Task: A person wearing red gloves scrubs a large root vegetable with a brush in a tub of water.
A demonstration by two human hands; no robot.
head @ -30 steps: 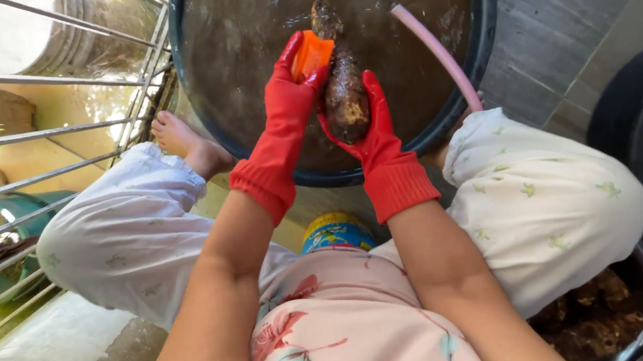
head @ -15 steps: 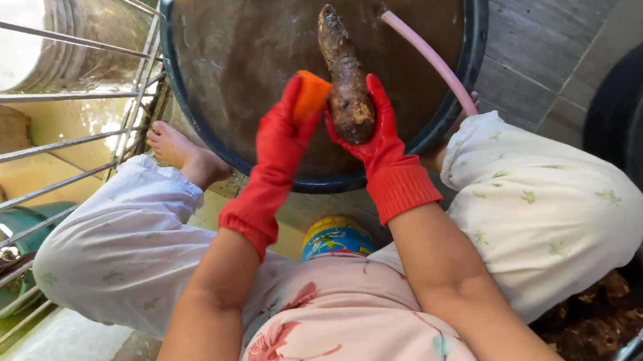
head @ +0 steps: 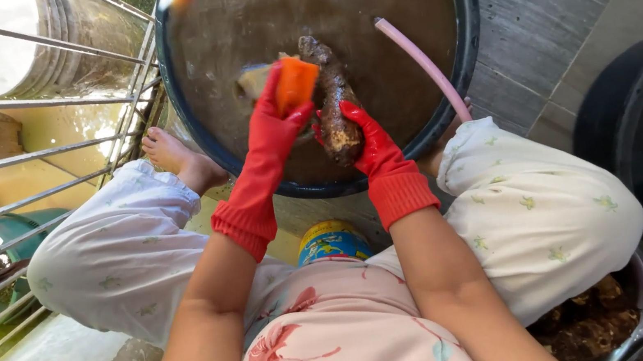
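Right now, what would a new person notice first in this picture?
Two red gloves at the centre: the left hand holds an orange sponge, and the right hand grips a muddy brown root. Both are over a big dark tub of murky water, with a pink hose dipping in.

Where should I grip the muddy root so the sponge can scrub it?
Probably by its near, lower end, coming from the right side. The root stands roughly lengthwise over the tub, and the right hand already wraps that end, leaving the upper length bare. The left hand brings the orange sponge against it from the left, so that side should stay free.
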